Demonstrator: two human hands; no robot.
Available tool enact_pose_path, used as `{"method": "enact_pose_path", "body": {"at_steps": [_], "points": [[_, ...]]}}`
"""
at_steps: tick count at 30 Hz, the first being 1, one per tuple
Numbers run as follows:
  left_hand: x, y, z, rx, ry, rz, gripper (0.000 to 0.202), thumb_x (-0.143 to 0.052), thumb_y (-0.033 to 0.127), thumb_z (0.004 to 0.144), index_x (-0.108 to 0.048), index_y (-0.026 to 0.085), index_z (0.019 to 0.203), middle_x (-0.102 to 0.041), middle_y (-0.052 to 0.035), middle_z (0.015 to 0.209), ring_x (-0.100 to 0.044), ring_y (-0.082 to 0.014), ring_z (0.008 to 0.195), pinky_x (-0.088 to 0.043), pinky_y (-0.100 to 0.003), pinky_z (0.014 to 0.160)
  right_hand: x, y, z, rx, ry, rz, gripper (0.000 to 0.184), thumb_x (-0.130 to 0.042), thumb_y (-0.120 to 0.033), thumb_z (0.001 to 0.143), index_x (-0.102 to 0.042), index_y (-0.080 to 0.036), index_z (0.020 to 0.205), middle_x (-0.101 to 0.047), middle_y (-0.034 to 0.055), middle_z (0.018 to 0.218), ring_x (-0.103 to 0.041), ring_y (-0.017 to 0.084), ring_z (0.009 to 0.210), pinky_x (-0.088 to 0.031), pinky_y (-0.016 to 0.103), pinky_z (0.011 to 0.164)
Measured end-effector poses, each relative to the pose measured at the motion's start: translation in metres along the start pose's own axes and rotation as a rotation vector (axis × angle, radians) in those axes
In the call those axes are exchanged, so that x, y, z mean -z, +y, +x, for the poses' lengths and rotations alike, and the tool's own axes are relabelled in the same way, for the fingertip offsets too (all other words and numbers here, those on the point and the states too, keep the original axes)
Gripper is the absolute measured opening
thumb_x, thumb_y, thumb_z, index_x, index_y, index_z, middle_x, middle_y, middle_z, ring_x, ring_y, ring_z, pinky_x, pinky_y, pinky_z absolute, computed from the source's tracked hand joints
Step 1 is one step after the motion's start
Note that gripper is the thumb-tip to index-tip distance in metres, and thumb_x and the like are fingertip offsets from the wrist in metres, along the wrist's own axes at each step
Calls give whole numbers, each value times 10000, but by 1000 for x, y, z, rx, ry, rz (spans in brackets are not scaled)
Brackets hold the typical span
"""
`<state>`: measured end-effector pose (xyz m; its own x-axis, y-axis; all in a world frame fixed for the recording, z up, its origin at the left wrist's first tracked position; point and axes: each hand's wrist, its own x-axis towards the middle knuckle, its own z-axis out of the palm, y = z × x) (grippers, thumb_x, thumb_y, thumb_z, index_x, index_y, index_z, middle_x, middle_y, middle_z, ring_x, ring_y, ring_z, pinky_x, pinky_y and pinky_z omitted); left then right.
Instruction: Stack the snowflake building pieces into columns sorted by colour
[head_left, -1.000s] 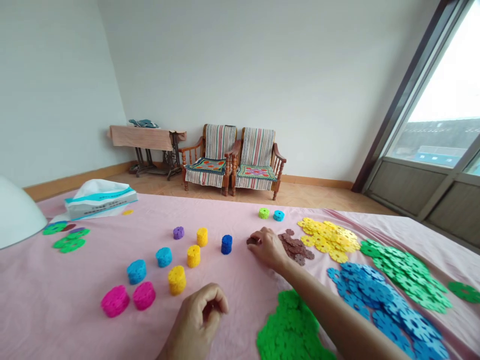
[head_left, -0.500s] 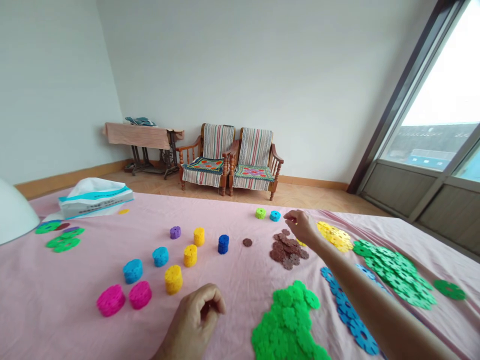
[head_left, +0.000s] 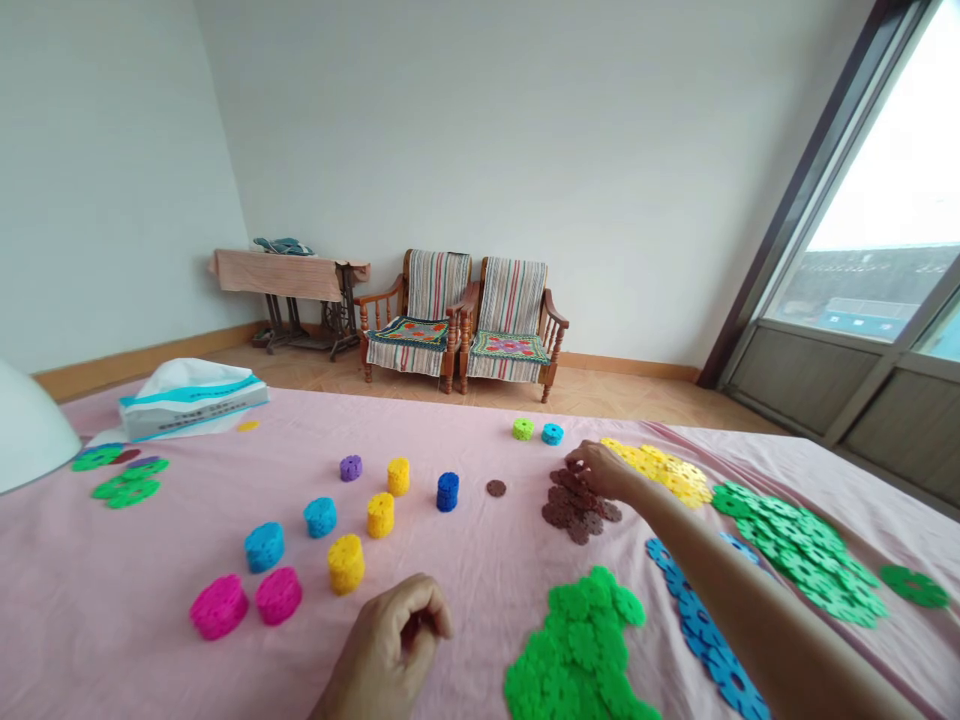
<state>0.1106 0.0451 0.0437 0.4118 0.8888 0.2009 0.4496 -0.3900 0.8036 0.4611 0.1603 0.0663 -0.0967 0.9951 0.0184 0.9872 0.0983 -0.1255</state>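
Note:
My right hand (head_left: pixel 600 468) reaches out to the far edge of a heap of brown snowflake discs (head_left: pixel 576 512). Its fingers are bent together on a brown disc at the top of the heap; the fingertips are partly hidden. Near the front, my left hand (head_left: pixel 397 640) rests on the pink cloth with its fingers curled in, and the hollow between thumb and forefinger looks empty. One brown disc (head_left: pixel 496 488) lies alone left of the heap, beside a dark blue stack (head_left: pixel 448 491). Behind the heap stand a light blue stack (head_left: pixel 552 434) and a lime green stack (head_left: pixel 523 429).
Yellow stacks (head_left: pixel 346 564), light blue stacks (head_left: pixel 265 547), magenta stacks (head_left: pixel 219 606) and a purple stack (head_left: pixel 350 468) stand to the left. Bright green discs (head_left: pixel 574 650), blue discs (head_left: pixel 709 640), yellow discs (head_left: pixel 660 470) and darker green discs (head_left: pixel 802 545) lie right. A tissue pack (head_left: pixel 193 402) sits far left.
My right hand has come down and slightly nearer, from above the cloth behind the brown heap onto the heap itself. My left hand keeps its curled pose.

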Motion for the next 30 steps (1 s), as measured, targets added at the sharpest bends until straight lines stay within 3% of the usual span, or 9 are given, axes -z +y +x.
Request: {"method": "enact_pose_path", "body": {"at_steps": [9,13,16,21,26,30], "points": [[1,6,1,13,-6,-13,200,-359,49,635,-513,177,632,-552,13,616,-511,-123,592,-371,-200,570,5,2,10,-49,-30,-9,247,-574,-132,635,-656,-145,868,-638,85,928,-585,188,831,-400,229,662],[2,8,1,10,-4,-15,208,-356,41,625,-515,175,624,-550,14,610,-505,-122,582,-367,-201,565,11,2,13,-100,-63,43,175,-600,-156,596,-655,-152,761,-650,43,747,-585,168,666,-379,219,538],[2,7,0,-1,-5,-11,216,-355,31,624,-517,174,626,-553,13,612,-508,-122,584,-366,-200,560,12,-4,14,-104,-10,81,132,-613,-158,586,-632,-149,716,-641,40,714,-578,167,666,-370,223,545],[2,8,0,-6,-13,0,213,-359,24,641,-511,174,629,-557,9,622,-510,-122,588,-372,-198,565,5,-45,7,-12,136,180,189,-562,-151,643,-577,-157,831,-636,44,839,-563,145,752,-381,217,629],[2,8,0,-21,-1,-15,198,-376,25,659,-499,176,626,-563,6,627,-521,-124,605,-387,-198,592,-10,-96,-1,85,129,285,164,-590,-170,626,-560,-175,787,-627,19,803,-547,124,701,-376,201,590],[2,7,-1,-27,-2,-20,204,-374,25,660,-509,177,636,-571,5,633,-527,-125,608,-389,-198,592,-19,-112,5,80,132,335,161,-597,-171,631,-550,-169,786,-624,28,795,-541,126,677,-380,209,578]]}}
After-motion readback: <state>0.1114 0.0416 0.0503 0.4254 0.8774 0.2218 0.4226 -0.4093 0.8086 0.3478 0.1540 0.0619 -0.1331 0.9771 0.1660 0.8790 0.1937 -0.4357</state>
